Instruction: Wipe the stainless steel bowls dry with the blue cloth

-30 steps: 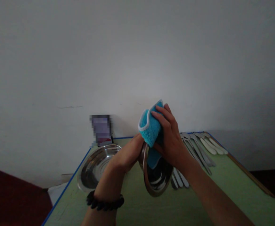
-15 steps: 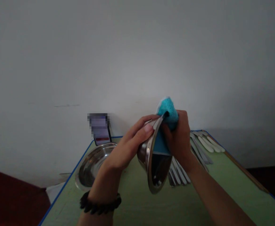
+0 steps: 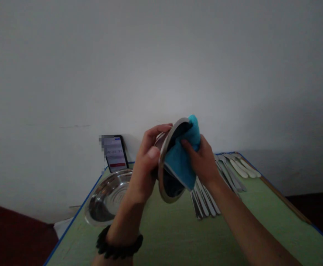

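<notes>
A shiny metal bowl (image 3: 162, 168) is held on its side above the table, its mouth turned to the right. My left hand (image 3: 147, 162) grips it from the outside, thumb near the rim and fingers behind the wall. A blue cloth (image 3: 180, 162) is in my right hand (image 3: 205, 159), which pinches it and presses it at the bowl's rim and inner side. Part of the cloth hangs down across the opening. The fingers of the right hand behind the cloth are hidden.
On the green table (image 3: 167, 236), a second metal bowl (image 3: 95, 210) stands at the left. A phone (image 3: 116, 155) leans on the wall behind it. Several metal utensils (image 3: 205, 201) lie right of the middle, with more metal cutlery (image 3: 230, 175) and white-handled pieces (image 3: 240, 168) at the far right.
The bowl has turned to show more of its mouth and risen slightly to the left. My right hand and the cloth have shifted left, with the cloth spread wider over the opening.
</notes>
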### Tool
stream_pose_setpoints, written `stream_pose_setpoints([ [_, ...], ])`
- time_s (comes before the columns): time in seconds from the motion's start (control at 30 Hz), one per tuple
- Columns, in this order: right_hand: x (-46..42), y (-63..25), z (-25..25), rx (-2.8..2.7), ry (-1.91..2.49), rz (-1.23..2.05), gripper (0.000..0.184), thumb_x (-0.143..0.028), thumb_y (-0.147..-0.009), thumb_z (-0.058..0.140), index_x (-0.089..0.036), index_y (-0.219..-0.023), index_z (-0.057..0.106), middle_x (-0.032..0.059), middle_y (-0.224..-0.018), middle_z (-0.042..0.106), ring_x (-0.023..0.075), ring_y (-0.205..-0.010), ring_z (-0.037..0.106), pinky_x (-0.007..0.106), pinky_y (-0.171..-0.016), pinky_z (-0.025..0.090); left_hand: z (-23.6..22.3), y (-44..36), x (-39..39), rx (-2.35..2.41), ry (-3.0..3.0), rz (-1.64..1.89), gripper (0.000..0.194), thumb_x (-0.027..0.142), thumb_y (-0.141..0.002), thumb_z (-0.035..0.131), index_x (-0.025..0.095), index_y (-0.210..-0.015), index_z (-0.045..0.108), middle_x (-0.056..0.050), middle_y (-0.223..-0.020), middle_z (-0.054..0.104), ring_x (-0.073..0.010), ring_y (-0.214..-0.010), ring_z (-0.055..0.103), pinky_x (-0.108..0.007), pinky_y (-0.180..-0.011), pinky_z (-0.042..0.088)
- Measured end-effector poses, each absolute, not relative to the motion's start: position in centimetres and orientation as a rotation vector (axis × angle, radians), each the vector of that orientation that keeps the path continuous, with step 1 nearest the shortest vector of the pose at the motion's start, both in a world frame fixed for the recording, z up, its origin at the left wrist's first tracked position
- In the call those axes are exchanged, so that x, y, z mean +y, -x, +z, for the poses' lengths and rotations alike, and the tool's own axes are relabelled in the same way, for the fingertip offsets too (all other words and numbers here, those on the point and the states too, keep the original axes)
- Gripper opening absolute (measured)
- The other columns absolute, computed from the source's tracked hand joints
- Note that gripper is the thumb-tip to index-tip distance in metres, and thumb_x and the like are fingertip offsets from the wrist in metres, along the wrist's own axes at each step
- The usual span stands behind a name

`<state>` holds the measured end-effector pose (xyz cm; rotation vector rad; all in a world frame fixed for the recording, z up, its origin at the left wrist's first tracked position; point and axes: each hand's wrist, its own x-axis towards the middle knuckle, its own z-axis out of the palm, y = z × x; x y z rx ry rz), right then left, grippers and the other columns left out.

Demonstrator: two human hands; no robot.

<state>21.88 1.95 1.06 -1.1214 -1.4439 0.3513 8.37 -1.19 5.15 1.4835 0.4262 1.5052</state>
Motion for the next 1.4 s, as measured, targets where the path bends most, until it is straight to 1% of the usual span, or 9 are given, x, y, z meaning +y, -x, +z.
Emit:
stream_pose_setpoints([
  [0.07, 1.8, -23.0, 2.1, -1.468, 1.151, 0.199, 0.021, -0.038, -0.082, 0.049, -0.019, -0.088, 0.051, 0.0016, -0.077, 0.055, 0.0169, -0.072, 0.053, 0.031, -0.064, 0.043, 5.5, -7.5, -1.1, 0.454, -1.364, 1.378, 0.047, 0.057, -0.075, 0.047, 0.02, -0.105, 0.055, -0.008, -0.116, 0.056, -0.0265, -0.11, 0.05, -0.037, -0.091, 0.042],
  [0.3, 0.2, -24.6, 4.8, -1.867, 0.936, -0.18, 0.011, -0.02, -0.078, 0.056, -0.021, -0.089, 0.054, 0.0031, -0.088, 0.056, 0.0182, -0.087, 0.052, 0.033, -0.076, 0.043, 5.3, -6.6, -1.6, 0.731, -1.612, 1.016, 0.037, 0.032, -0.083, 0.052, 0.025, -0.119, 0.051, -0.002, -0.102, 0.062, -0.0192, -0.092, 0.057, -0.026, -0.074, 0.05],
  [0.5, 0.7, -25.3, 4.7, -1.645, 0.972, -0.243, 0.017, -0.03, -0.072, 0.064, -0.021, -0.084, 0.057, 0.0005, -0.08, 0.058, 0.0166, -0.075, 0.054, 0.031, -0.068, 0.043, 5.8, -7.5, -1.9, 0.852, -1.812, 1.145, 0.035, 0.036, -0.085, 0.048, 0.025, -0.118, 0.054, 0.0, -0.099, 0.063, -0.0144, -0.088, 0.058, -0.021, -0.072, 0.05],
  [0.67, 1.6, -23.7, 3.3, -1.205, 1.104, 0.142, 0.024, -0.043, -0.076, 0.058, -0.019, -0.082, 0.057, -0.0005, -0.069, 0.057, 0.0147, -0.063, 0.052, 0.028, -0.057, 0.041, 5.4, -8.3, -1.4, 0.841, -1.718, 1.689, 0.033, 0.038, -0.086, 0.045, 0.025, -0.115, 0.056, -0.002, -0.105, 0.064, -0.0168, -0.088, 0.062, -0.025, -0.071, 0.052],
  [0.83, 2.7, -21.7, 0.8, -1.093, 0.995, 0.739, 0.038, -0.048, -0.08, 0.05, -0.02, -0.106, 0.054, 0.0055, -0.092, 0.064, 0.0179, -0.079, 0.059, 0.032, -0.068, 0.046, 4.8, -9.7, -1.2, 0.865, -1.601, 1.954, 0.033, 0.037, -0.087, 0.043, 0.026, -0.117, 0.052, -0.002, -0.117, 0.058, -0.0188, -0.109, 0.053, -0.032, -0.093, 0.043],
  [0.97, 2.8, -23.6, 1.5, -1.38, 1.091, 0.7, 0.033, -0.046, -0.077, 0.054, -0.018, -0.095, 0.059, 0.0055, -0.086, 0.066, 0.0204, -0.079, 0.06, 0.034, -0.068, 0.047, 5.8, -8.5, -1.5, 1.021, -1.635, 1.739, 0.033, 0.031, -0.082, 0.054, 0.027, -0.114, 0.05, 0.002, -0.105, 0.062, -0.0148, -0.098, 0.057, -0.025, -0.086, 0.045],
  [1.07, 2.3, -25.5, 3.1, -1.615, 1.215, 0.401, 0.025, -0.04, -0.078, 0.054, -0.017, -0.088, 0.059, 0.0057, -0.081, 0.064, 0.0212, -0.074, 0.058, 0.036, -0.068, 0.045, 6.7, -7.1, -1.8, 1.049, -1.757, 1.349, 0.031, 0.031, -0.081, 0.054, 0.025, -0.112, 0.051, 0.001, -0.095, 0.064, -0.0148, -0.083, 0.061, -0.024, -0.071, 0.05],
  [1.27, 1.0, -24.4, 3.9, -1.822, 1.143, 0.002, 0.051, -0.018, -0.08, 0.049, -0.022, -0.129, 0.035, 0.0096, -0.115, 0.053, 0.0239, -0.103, 0.051, 0.04, -0.088, 0.041, 6.8, -7.1, -2.1, 1.171, -2.018, 1.065, 0.035, 0.037, -0.087, 0.043, 0.023, -0.118, 0.05, -0.003, -0.1, 0.063, -0.0165, -0.085, 0.06, -0.028, -0.073, 0.049],
  [1.4, 0.9, -23.4, 3.4, -1.891, 1.068, -0.084, 0.037, -0.021, -0.079, 0.053, -0.019, -0.115, 0.044, 0.0108, -0.111, 0.049, 0.0235, -0.102, 0.049, 0.039, -0.087, 0.042, 6.9, -7.3, -2.5, 1.231, -2.124, 0.936, 0.038, 0.038, -0.087, 0.041, 0.025, -0.123, 0.049, -0.003, -0.107, 0.063, -0.017, -0.086, 0.06, -0.026, -0.068, 0.049],
])
